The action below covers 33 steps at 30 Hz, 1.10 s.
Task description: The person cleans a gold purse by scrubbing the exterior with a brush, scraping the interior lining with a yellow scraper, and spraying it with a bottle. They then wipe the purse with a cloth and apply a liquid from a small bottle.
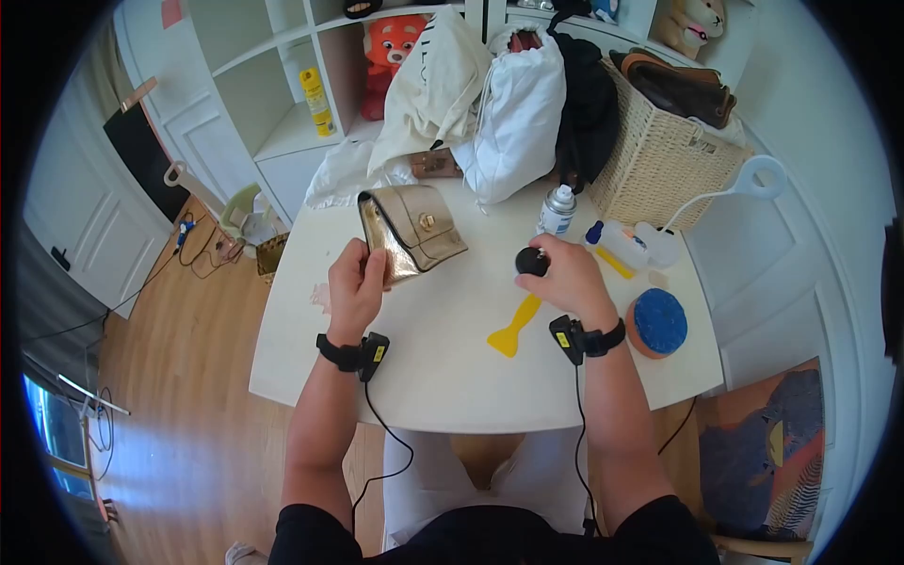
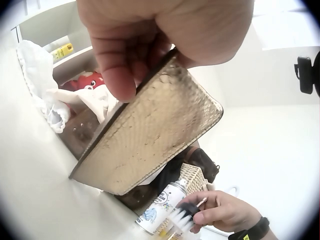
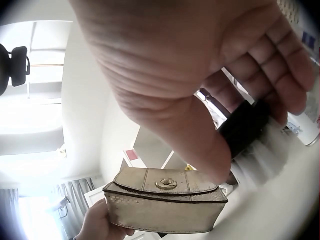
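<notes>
Gripped at its left edge by my left hand (image 1: pixel 356 294), a gold snakeskin-textured purse (image 1: pixel 422 224) is tilted over the table. Its flap and turn-lock clasp (image 3: pixel 166 183) face the right wrist view, while the left wrist view shows a plain side. My right hand (image 1: pixel 574 280) pinches a round brush (image 1: pixel 532 262) between thumb and fingers. That brush has a black base, a thin metal shank and white bristles (image 3: pixel 260 156), and is apart from the purse. Below it on the table lies a yellow scraper (image 1: pixel 513 331).
Beyond my right hand stand a spray can (image 1: pixel 557 213) and a clear bottle (image 1: pixel 623 243). A round blue-topped pad (image 1: pixel 657 322) sits at the right edge of the white table (image 1: pixel 452 377). White cloth bags (image 1: pixel 516 113) and a wicker basket (image 1: pixel 659 141) line the back.
</notes>
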Each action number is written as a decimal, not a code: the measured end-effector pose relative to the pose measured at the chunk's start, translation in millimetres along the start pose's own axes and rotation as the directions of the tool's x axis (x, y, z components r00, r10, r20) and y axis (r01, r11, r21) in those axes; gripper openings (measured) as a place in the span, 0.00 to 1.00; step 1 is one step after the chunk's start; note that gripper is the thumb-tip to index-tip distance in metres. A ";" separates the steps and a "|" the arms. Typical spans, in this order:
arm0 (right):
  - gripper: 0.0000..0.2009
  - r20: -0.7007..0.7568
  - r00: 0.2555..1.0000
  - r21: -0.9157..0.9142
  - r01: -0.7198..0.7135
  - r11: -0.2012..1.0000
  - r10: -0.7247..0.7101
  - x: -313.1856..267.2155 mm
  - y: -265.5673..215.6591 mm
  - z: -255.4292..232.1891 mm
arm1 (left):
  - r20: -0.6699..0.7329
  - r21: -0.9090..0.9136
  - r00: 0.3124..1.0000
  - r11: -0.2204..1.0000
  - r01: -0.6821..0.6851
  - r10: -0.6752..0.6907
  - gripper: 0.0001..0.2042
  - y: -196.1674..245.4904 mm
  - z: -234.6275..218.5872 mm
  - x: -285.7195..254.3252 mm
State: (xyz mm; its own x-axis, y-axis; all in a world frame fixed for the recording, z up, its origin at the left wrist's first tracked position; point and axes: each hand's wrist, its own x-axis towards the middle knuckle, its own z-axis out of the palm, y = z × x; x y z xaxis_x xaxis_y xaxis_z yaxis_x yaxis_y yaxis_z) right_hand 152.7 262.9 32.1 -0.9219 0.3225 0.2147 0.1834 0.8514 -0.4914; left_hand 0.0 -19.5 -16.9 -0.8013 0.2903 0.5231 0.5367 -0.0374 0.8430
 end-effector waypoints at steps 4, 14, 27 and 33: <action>0.25 -0.053 0.991 0.137 0.133 0.982 -0.127 -2.7 -12.2 13.9 | 0.158 -0.180 0.971 0.962 0.205 -0.177 0.12 23.8 11.7 -14.3; 0.30 -0.545 0.763 0.426 0.609 0.669 -0.348 -20.4 -56.1 26.0 | 0.397 -0.001 0.918 1.000 0.000 0.000 0.13 34.3 31.3 -25.1; 0.27 -0.445 0.677 0.023 0.663 0.748 -0.587 -21.6 -71.7 21.0 | 0.491 -0.083 0.869 0.990 0.111 -0.056 0.11 34.6 30.2 -26.1; 0.24 -0.297 0.727 0.048 0.659 0.751 -0.619 -25.8 -66.0 7.6 | 0.463 -0.115 0.872 0.965 0.234 -0.157 0.11 37.7 26.1 -23.4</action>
State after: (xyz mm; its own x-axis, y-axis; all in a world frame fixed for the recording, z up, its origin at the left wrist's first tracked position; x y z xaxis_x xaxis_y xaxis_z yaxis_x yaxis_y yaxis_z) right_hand 161.8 195.3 52.6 -0.6823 -0.1698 0.7111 -0.4864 0.8315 -0.2682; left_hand 45.9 -2.8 -0.7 -0.6605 0.7021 0.2659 0.3001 -0.0778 0.9507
